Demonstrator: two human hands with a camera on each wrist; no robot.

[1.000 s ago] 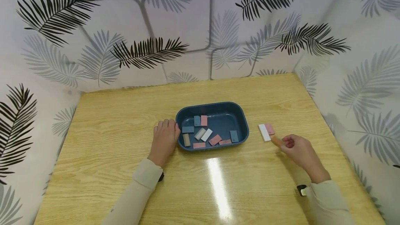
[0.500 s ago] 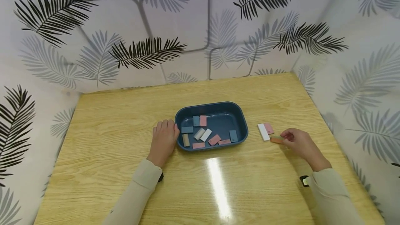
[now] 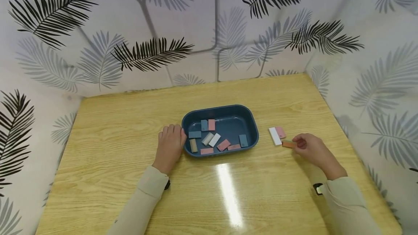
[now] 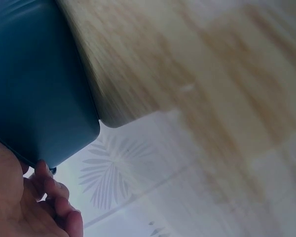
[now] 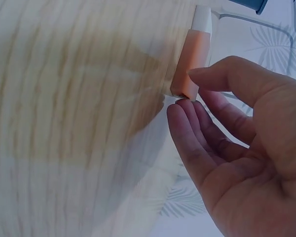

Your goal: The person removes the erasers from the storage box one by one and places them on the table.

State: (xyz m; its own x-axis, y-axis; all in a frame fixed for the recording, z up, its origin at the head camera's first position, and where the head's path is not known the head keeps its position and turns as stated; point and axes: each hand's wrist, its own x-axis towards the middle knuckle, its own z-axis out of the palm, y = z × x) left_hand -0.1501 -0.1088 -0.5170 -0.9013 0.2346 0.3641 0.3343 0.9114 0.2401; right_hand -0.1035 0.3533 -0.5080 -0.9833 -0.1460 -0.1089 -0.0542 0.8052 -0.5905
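Note:
At the table's right side my right hand (image 3: 311,149) pinches an orange eraser (image 3: 289,144) with a greenish upper edge. In the right wrist view my thumb lies along the orange eraser (image 5: 191,59) and the fingertips are at its near end. Its far end is right by a white eraser (image 3: 275,136), which lies beside a pink eraser (image 3: 280,132). My left hand (image 3: 169,146) grips the left end of a dark blue tray (image 3: 254,130). In the left wrist view its thumb and fingers (image 4: 52,185) are at the rim of the blue tray (image 4: 44,89).
Inside the tray lie several more erasers: pink ones (image 3: 223,145), blue ones (image 3: 243,140), a white one (image 3: 214,140) and beige ones (image 3: 193,145). A leaf-patterned covering (image 3: 183,21) rises behind and beside the wooden table (image 3: 114,148).
My right hand has turned the orange eraser from slanting to nearly level, its end beside the white eraser. The left hand stays on the tray. The head view has shifted slightly.

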